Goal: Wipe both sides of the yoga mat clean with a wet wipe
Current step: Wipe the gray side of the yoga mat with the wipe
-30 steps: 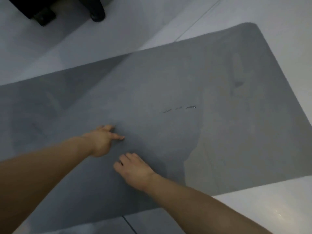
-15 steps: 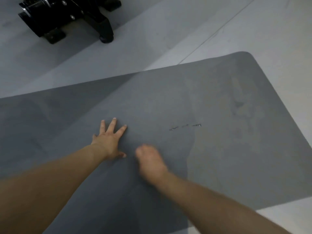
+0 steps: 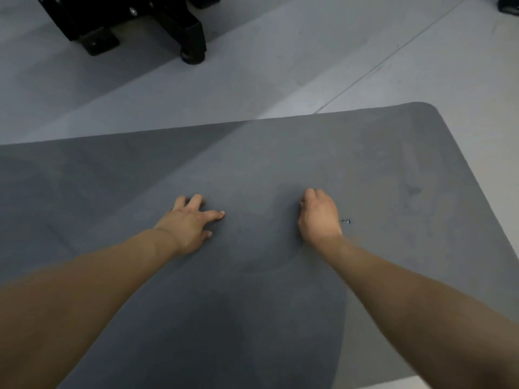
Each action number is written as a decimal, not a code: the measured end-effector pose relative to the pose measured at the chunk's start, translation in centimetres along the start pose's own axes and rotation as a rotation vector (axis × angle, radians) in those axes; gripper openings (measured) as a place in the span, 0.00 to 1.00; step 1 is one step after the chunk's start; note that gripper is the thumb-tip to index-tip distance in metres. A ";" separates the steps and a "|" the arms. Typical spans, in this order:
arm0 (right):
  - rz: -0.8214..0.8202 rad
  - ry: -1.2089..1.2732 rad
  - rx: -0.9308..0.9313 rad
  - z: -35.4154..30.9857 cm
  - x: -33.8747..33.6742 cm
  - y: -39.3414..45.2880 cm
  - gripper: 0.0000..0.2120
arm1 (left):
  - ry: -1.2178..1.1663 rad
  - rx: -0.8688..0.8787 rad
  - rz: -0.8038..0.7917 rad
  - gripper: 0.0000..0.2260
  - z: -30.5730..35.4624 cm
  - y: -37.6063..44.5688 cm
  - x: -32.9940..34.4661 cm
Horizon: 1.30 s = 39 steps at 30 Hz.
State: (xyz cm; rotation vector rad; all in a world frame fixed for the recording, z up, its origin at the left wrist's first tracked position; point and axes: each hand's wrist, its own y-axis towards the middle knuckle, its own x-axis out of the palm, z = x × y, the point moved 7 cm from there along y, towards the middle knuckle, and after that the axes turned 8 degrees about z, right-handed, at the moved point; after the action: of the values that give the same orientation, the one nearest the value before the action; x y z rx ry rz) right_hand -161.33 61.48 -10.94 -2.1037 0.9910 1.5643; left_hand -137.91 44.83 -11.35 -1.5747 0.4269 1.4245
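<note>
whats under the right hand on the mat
Only the grey yoga mat shows around the right hand. Its fingers curl under, hiding whatever they hold; no wipe is visible.

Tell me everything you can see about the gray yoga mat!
The yoga mat is a thin gray sheet with a matte, slightly grainy look, lying flat on the pale floor. One rounded corner shows at the far right. Faint smudges and a small dark mark sit near its right side. The left hand rests on it with spread fingers; the right hand presses on it with curled fingers.
</note>
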 end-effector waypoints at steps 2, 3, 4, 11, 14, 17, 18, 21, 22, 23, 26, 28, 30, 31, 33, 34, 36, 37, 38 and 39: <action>-0.004 0.099 -0.031 -4.7 1.9 -2.8 0.12 | 0.019 0.008 0.010 0.24 0.2 0.5 -0.3; -0.027 0.137 -0.106 -7.9 2.9 -4.9 0.15 | 0.022 0.002 0.011 0.24 0.2 0.7 -0.3; -0.049 0.164 -0.205 -11.4 3.6 -7.1 0.17 | 0.023 -0.009 0.018 0.26 0.2 1.0 -0.5; -0.086 0.117 -0.490 -10.9 3.9 -5.2 0.14 | 0.239 -0.139 -0.040 0.64 -1.0 3.3 -3.2; 0.121 0.010 -0.115 -0.5 1.0 2.0 0.09 | 0.192 -0.193 -0.151 0.71 -1.3 4.4 -3.3; 0.185 0.007 0.135 3.7 -0.5 4.1 0.04 | 0.127 -0.209 -0.230 0.73 -1.9 5.2 -2.6; 0.202 0.031 0.140 2.6 -0.3 3.8 0.03 | 0.092 -0.204 -0.238 0.73 -2.1 5.2 -2.5; 0.142 0.112 -0.056 -5.3 2.2 0.4 0.08 | 0.030 -0.176 -0.214 0.65 -3.1 5.8 -2.7; 0.070 0.153 -0.155 -8.6 3.2 -1.4 0.11 | 0.029 -0.165 -0.196 0.60 -3.5 6.3 -3.0; 0.001 0.194 -0.275 -11.9 3.9 -3.3 0.15 | 0.036 -0.153 -0.170 0.55 -3.8 6.8 -3.4; -0.249 0.286 -0.623 -17.5 5.0 -7.6 0.15 | 0.087 -0.101 -0.097 0.43 -4.2 8.2 -4.3; -0.259 0.258 -0.688 -16.2 5.2 -5.6 0.13 | 0.080 -0.096 -0.061 0.42 -4.0 8.5 -4.7; -0.157 0.194 -0.561 -12.2 4.7 -1.0 0.12 | 0.051 -0.132 -0.021 0.43 -4.0 8.6 -5.1; -0.065 0.147 -0.454 -9.4 4.2 1.7 0.11 | 0.044 -0.156 -0.009 0.46 -4.1 8.7 -5.2; 0.074 0.066 -0.190 -3.2 2.4 6.3 0.07 | 0.049 -0.205 -0.037 0.57 -4.4 8.9 -5.1; 0.117 0.050 -0.069 -0.6 1.5 7.7 0.06 | 0.047 -0.231 -0.069 0.62 -4.5 9.0 -5.0; 0.163 0.066 0.101 1.6 0.9 8.8 0.04 | 0.039 -0.254 -0.141 0.65 -4.5 9.4 -5.1; 0.177 0.089 0.128 0.8 1.2 8.7 0.04 | 0.032 -0.258 -0.176 0.66 -4.4 9.7 -5.1; 0.183 0.127 0.107 -1.0 1.9 8.1 0.05 | 0.028 -0.263 -0.203 0.66 -4.4 9.9 -5.1; 0.172 0.170 0.048 -3.6 2.7 7.1 0.08 | 0.028 -0.265 -0.224 0.66 -4.4 10.1 -5.1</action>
State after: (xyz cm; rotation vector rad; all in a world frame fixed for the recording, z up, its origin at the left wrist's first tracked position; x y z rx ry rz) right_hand -163.33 53.32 -11.30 -2.1978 1.2855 1.4395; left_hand -144.53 34.61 -11.22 -1.7932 0.0743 1.3273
